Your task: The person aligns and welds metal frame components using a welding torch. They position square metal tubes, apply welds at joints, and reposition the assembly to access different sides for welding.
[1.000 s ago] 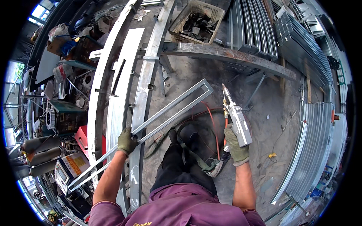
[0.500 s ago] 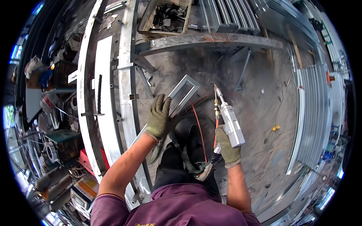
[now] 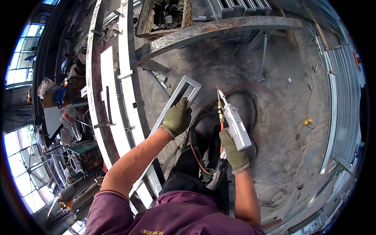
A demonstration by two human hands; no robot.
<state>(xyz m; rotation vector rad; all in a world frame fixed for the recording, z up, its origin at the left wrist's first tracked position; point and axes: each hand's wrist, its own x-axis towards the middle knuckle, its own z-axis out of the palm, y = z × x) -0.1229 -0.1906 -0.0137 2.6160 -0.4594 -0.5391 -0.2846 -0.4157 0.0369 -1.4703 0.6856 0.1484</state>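
Wearing an olive work glove, my left hand (image 3: 177, 118) is closed around a long, narrow rectangular metal frame (image 3: 190, 83). The frame's mitred end sticks out past my fingers, and its other end runs back under my left forearm. In my gloved right hand (image 3: 234, 152) is a grey, boxy handheld welding gun (image 3: 235, 124), held by its handle. Its thin copper-coloured nozzle points away from me, a little to the right of the frame's end and apart from it. Brass fittings and an orange hose (image 3: 221, 135) run along the gun's left side.
Long steel beams (image 3: 135, 105) stand along my left, joined by a curved-looking cross beam (image 3: 219, 26) ahead. Beyond it sits a crate (image 3: 187, 19) of dark metal pieces. A red hose (image 3: 279, 113) loops over the floor. Corrugated metal sheets (image 3: 346, 98) lie at the right.
My left hand has gone from lying spread on the frame to closing around it. The frame's end has shifted slightly left. The gun has moved slightly left, and the view has turned.
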